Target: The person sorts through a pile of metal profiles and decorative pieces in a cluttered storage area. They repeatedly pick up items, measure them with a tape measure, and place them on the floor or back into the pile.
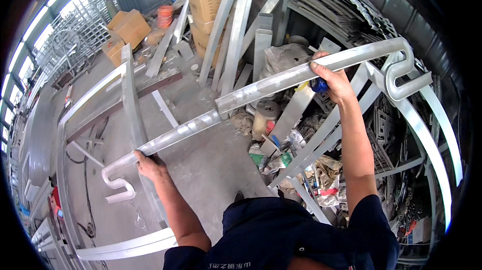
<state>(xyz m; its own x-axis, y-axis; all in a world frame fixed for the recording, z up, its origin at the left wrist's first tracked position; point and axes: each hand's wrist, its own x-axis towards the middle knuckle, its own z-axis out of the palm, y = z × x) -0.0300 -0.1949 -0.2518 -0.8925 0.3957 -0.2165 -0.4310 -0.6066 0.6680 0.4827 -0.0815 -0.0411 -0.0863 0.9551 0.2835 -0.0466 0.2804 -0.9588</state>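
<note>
My left hand (153, 165) is closed around a silver metal handrail piece (183, 131) whose far-left end bends into an S-shaped hook. My right hand (335, 80) grips another silver handrail piece (271, 82), its thumb along the near side. That piece slants up to the right and ends in a similar, larger-looking hook (401, 69). The straight ends of the two pieces meet or overlap near the middle; whether they touch, I cannot tell. A small blue object (319, 85) shows beside my right fingers; whether it is held is unclear.
A pale metal frame (131, 104) stands at the left. Metal bars (236, 29) lean by cardboard boxes (207, 4) at the back, near an orange bucket (164, 16). Scrap and rags (326, 169) fill a silver-framed stand (427, 139) at the right. Stacked metal strips (321, 6) lie behind it.
</note>
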